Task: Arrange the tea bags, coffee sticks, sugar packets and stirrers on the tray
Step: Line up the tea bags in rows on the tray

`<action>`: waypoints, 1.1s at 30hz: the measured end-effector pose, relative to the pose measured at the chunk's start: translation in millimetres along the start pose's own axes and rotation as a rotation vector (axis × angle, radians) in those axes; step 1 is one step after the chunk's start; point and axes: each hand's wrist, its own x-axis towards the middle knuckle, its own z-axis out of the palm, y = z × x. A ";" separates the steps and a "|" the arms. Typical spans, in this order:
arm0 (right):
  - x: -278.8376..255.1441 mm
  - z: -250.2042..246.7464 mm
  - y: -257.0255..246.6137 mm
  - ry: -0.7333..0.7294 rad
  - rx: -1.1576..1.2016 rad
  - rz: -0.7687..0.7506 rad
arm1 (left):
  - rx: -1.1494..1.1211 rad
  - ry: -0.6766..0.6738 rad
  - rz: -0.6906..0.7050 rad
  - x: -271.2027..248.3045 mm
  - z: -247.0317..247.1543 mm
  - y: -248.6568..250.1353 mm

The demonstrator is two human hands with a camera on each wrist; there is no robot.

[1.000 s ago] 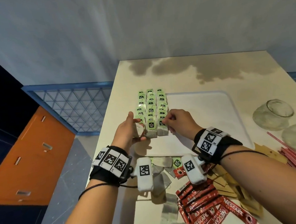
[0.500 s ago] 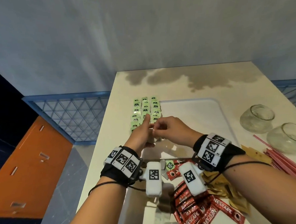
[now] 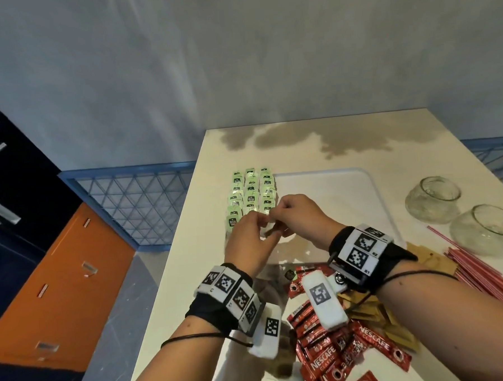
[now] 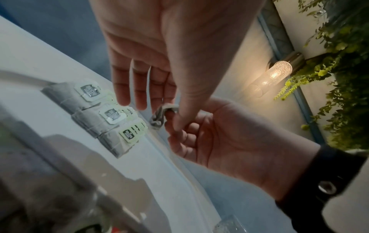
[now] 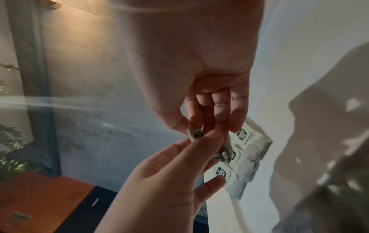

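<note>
The cream table (image 3: 300, 147) is seen to carry a white tray (image 3: 332, 192) at its middle, and along the tray's left edge three rows of green-tagged tea bags (image 3: 251, 190) are stood in overlapping files running from near to far. To the right of the tray two clear glass jars (image 3: 432, 197) are set, with red stirrers (image 3: 481, 268) fanned just near of them. Red Nescafe coffee sticks (image 3: 334, 349) and brown sugar packets (image 3: 397, 328) are heaped at the near edge, off the tray.

Above the near end of the tea rows, one crumpled tea bag (image 4: 161, 115) is held between both hands. By the left hand (image 3: 249, 248) it is pinched between thumb and forefinger, the other fingers (image 4: 137, 88) being left loosely straight and slightly spread. By the right hand (image 3: 299, 217) it is nipped from the other side between thumb and curled fingers (image 5: 221, 104).

The bag is judged to be very light, soft and easily torn: thin paper filled with loose leaf, already creased. It is best taken by its upper corners or by the stiffer card tag, with a light pinch, so that it can be flattened and stood against the nearest file. The standing rows are judged likely to topple if nudged
</note>
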 end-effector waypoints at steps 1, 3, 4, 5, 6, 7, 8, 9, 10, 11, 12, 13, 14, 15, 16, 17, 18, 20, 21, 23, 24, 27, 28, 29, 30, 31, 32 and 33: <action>-1.6 1.7 0.9 -0.022 0.021 0.004 | 0.008 0.022 0.003 -1.3 0.0 -0.8; -4.8 2.6 3.8 -0.066 0.036 0.011 | 0.043 0.032 -0.004 -1.5 -3.4 -6.8; -5.4 1.8 5.6 -0.069 0.030 0.021 | 0.073 0.020 -0.021 -0.3 -6.7 -12.2; -4.7 2.9 9.6 -0.061 0.026 0.042 | 0.093 -0.006 -0.052 1.0 -11.5 -21.2; -5.3 0.5 12.5 -0.051 0.019 0.057 | 0.098 -0.030 -0.079 2.5 -16.8 -28.4; -5.9 -1.6 16.2 -0.048 0.015 0.069 | 0.096 -0.058 -0.110 3.8 -22.3 -36.7; -6.0 -3.8 19.2 -0.050 0.010 0.081 | 0.096 -0.079 -0.137 5.9 -28.1 -44.7; -5.6 -5.3 21.9 -0.050 0.003 0.091 | 0.105 -0.093 -0.159 9.1 -34.0 -52.1; -4.6 -6.4 24.1 -0.044 -0.004 0.099 | 0.123 -0.106 -0.175 12.8 -38.9 -58.9; -2.9 -6.8 26.7 -0.034 -0.010 0.107 | 0.141 -0.121 -0.187 17.4 -43.2 -64.8; -1.6 -7.1 28.6 -0.024 -0.014 0.116 | 0.158 -0.139 -0.190 21.9 -46.7 -69.0; 0.2 -7.4 30.9 -0.014 -0.013 0.130 | 0.170 -0.156 -0.189 26.0 -49.4 -71.3; 2.4 -7.2 33.4 -0.005 -0.011 0.145 | 0.171 -0.169 -0.196 30.1 -50.3 -73.2; 4.2 -7.3 35.2 0.002 -0.010 0.156 | 0.161 -0.170 -0.203 34.2 -50.8 -74.8; 6.7 -6.7 37.5 0.005 -0.013 0.163 | 0.145 -0.163 -0.210 38.6 -50.1 -77.7; 8.9 -6.3 39.7 0.006 -0.019 0.167 | 0.130 -0.149 -0.213 42.5 -49.2 -79.9; 11.2 -5.7 41.8 0.008 -0.027 0.168 | 0.115 -0.134 -0.213 46.0 -48.2 -81.6; 16.8 -3.6 46.0 0.019 -0.051 0.165 | 0.074 -0.100 -0.216 51.3 -45.8 -84.7; 20.0 -2.6 47.9 0.027 -0.077 0.155 | 0.044 -0.084 -0.222 53.6 -44.2 -86.5; 24.9 -1.1 50.2 0.032 -0.153 0.115 | -0.016 -0.052 -0.221 55.9 -41.1 -89.1; 27.1 0.1 50.5 0.024 -0.193 0.095 | -0.037 -0.031 -0.216 56.3 -39.6 -91.1; 30.6 4.0 49.4 -0.029 -0.294 0.052 | -0.008 0.054 -0.181 54.2 -37.3 -96.3; 31.2 5.9 48.8 -0.044 -0.322 0.038 | 0.018 0.051 -0.153 52.0 -37.2 -97.3; 32.6 8.0 49.1 -0.053 -0.343 0.033 | 0.044 0.016 -0.127 49.7 -36.4 -98.9; 34.0 9.9 49.2 -0.054 -0.357 0.030 | 0.065 -0.040 -0.111 47.1 -36.1 -99.0; 35.8 12.0 50.0 -0.052 -0.368 0.032 | 0.086 -0.102 -0.114 45.0 -35.6 -99.9; 37.3 13.4 50.3 -0.047 -0.379 0.030 | 0.106 -0.149 -0.124 43.7 -35.3 -99.9; 38.5 14.7 50.5 -0.044 -0.388 0.028 | 0.116 -0.170 -0.138 43.4 -35.1 -100.2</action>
